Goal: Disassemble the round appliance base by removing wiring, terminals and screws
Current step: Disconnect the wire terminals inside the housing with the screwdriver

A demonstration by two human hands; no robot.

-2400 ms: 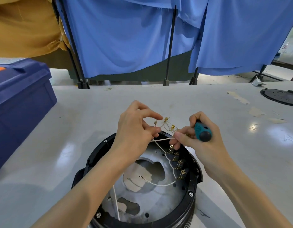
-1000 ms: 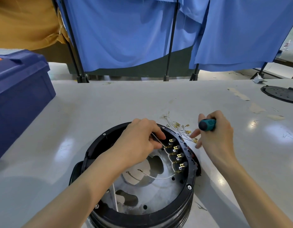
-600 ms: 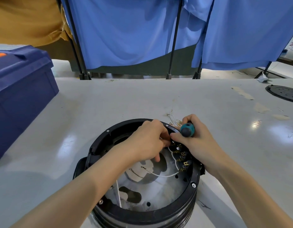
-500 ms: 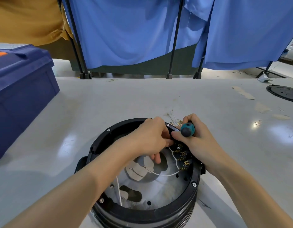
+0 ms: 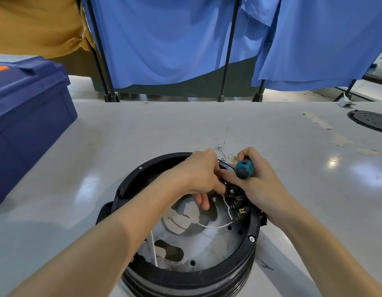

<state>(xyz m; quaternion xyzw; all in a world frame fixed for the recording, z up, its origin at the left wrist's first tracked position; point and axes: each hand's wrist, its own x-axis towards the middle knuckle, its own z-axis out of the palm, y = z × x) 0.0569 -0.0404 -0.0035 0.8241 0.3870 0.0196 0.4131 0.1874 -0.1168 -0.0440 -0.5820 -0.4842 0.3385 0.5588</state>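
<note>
The round black appliance base [image 5: 239, 260] stands at the near table edge, its grey metal plate [image 5: 207, 249] showing inside. A row of brass terminals [image 5: 237, 205] runs along the inner right wall, with a white wire [image 5: 211, 225] trailing across the plate. My left hand [image 5: 202, 175] reaches in at the top of the terminal row, fingers curled there; what it pinches is hidden. My right hand [image 5: 258, 181] grips a teal-handled screwdriver [image 5: 243, 169] and meets the left hand at the same spot. A loose bundle of removed wires [image 5: 226, 154] lies on the table just behind the base.
A big blue lidded bin [image 5: 29, 116] stands on the table at left. A round black perforated disc [image 5: 370, 121] lies at the far right. Blue curtains on black stands [image 5: 227, 61] hang behind the white table [image 5: 164, 129].
The wire bundle, held up 2.4 s ago, now lies behind the base. My right hand came back from the table to the terminals, and both hands have stayed together there since.
</note>
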